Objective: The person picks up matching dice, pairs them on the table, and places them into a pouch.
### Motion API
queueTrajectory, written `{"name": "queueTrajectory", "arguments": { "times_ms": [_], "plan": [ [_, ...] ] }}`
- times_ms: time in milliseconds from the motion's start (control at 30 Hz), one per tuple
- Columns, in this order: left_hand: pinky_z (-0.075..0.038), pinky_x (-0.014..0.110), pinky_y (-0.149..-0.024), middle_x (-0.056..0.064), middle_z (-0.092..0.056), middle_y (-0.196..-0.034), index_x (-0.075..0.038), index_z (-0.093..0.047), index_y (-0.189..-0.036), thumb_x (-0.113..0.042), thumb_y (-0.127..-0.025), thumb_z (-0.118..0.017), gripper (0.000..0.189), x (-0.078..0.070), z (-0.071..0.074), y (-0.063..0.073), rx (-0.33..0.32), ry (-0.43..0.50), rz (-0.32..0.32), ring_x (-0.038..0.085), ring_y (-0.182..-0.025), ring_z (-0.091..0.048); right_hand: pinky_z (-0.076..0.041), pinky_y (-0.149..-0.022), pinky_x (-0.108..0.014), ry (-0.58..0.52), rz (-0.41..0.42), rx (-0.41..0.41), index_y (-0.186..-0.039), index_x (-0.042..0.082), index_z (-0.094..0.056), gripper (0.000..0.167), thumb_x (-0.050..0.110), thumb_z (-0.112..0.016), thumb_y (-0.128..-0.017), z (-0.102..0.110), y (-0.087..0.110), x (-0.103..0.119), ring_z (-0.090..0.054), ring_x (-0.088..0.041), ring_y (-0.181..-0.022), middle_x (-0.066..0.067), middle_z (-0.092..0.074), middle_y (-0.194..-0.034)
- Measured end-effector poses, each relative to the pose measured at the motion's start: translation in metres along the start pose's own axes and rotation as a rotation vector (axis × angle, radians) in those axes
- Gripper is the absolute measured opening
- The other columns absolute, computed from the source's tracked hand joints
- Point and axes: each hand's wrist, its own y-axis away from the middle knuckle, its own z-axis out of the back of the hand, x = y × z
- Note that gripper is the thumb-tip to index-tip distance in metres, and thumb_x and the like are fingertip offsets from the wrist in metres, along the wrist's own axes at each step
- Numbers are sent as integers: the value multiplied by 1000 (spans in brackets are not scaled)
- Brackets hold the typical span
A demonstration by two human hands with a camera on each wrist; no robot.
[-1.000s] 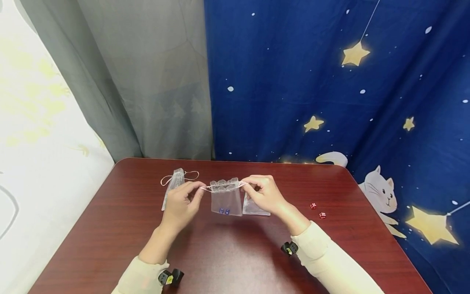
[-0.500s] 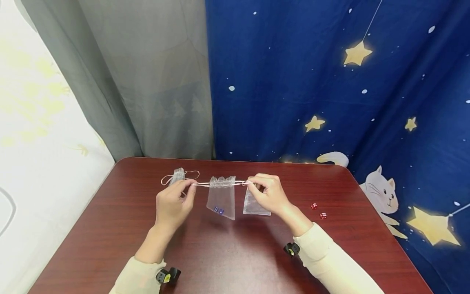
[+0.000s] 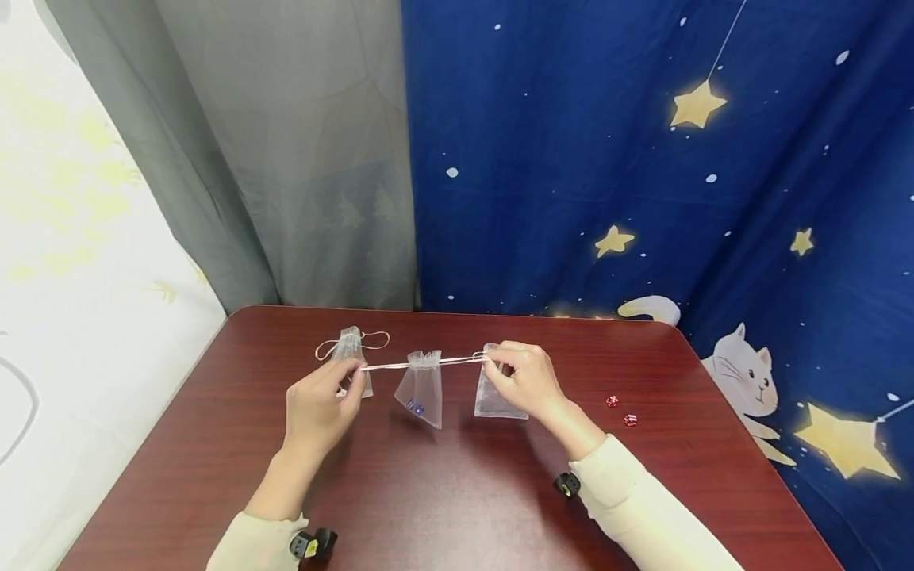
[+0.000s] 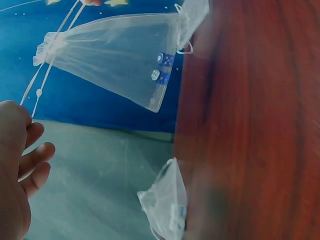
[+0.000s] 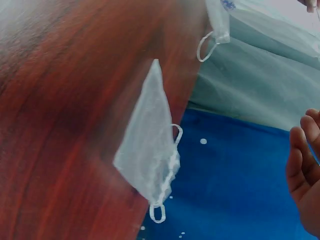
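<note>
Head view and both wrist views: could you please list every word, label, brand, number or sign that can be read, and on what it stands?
No word, label, brand or number is readable.
Blue dice in the hanging drawstring pouch: spotted faces, too blurred to count.
Red dice: white markings, too small to read.
Black left wrist device: yellow mark, too small to read.
Blue curtain: stars and a cat, no lettering visible.

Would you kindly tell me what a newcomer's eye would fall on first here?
Probably the blue curtain with yellow stars, hanging behind the table. Next, the sheer bag with blue dice inside, strung by its drawstring between the left hand and right hand. Two red dice lie toward the table's right side.
</note>
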Motion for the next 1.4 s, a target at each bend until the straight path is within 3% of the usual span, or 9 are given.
{"name": "queueTrajectory", "arguments": {
  "times_ms": [267, 433, 600, 800, 900, 1000, 1267, 1400],
  "plan": [
    [-46, 36, -45, -1, -67, -72, -7, -75, -87, -10, -86, -66, 10, 12, 5, 12, 106, -56, 19, 15, -57, -62, -42, -49, -28, 56, -21, 90, -79, 15, -78, 12, 12, -68, -84, -18, 0, -7, -53, -11, -55, 5, -63, -69],
    [-46, 38, -45, 2, -69, -74, -6, -76, -89, -9, -85, -69, 9, 19, 4, 13, 162, -90, 32, 17, -56, -62, -45, -52, -30, 85, -110, 174, -85, 16, -81, 13, 14, -68, -86, -27, -7, -8, -55, -9, -58, 9, -65, -72],
    [-47, 44, -46, 6, -71, -76, -6, -78, -92, -10, -85, -72, 10, 25, -1, 8, 212, -121, 78, 23, -56, -63, -50, -54, -37, 140, -187, 220, -92, 18, -81, 14, 17, -67, -90, -35, -19, -7, -64, -16, -65, 6, -70, -78],
    [-49, 44, -50, 7, -69, -86, -6, -74, -111, -7, -88, -68, 24, 29, -6, 8, 258, -72, 131, 20, -61, -61, -53, -60, -41, 135, -299, 290, -113, 13, -76, 25, 20, -65, -91, -39, -23, -5, -68, -20, -71, 6, -73, -81],
    [-49, 44, -52, 9, -67, -94, -7, -70, -118, -5, -88, -66, 30, 29, -7, 12, 263, -47, 151, 21, -64, -60, -53, -63, -39, 112, -349, 300, -126, 11, -69, 36, 20, -66, -92, -40, -19, -7, -63, -13, -65, 8, -72, -81],
    [-50, 46, -55, 10, -66, -99, -6, -70, -119, -5, -88, -66, 31, 29, -8, 13, 266, -27, 160, 23, -68, -62, -54, -66, -36, 72, -373, 285, -130, 9, -66, 40, 18, -67, -91, -39, -14, -11, -62, -7, -64, 7, -73, -84],
    [-55, 46, -63, 8, -68, -107, -5, -70, -117, -4, -87, -67, 30, 25, -11, 14, 293, 31, 169, 25, -84, -69, -58, -76, -34, -24, -389, 267, -120, 7, -69, 30, 12, -68, -91, -35, -5, -14, -72, -14, -82, 0, -73, -93],
    [-55, 47, -66, 7, -68, -109, -7, -70, -116, -7, -90, -67, 27, 20, -14, 11, 321, 46, 158, 27, -87, -69, -59, -77, -36, -33, -377, 246, -116, 7, -70, 26, 12, -69, -91, -31, -3, -12, -72, -13, -82, 0, -73, -93]
  ]
}}
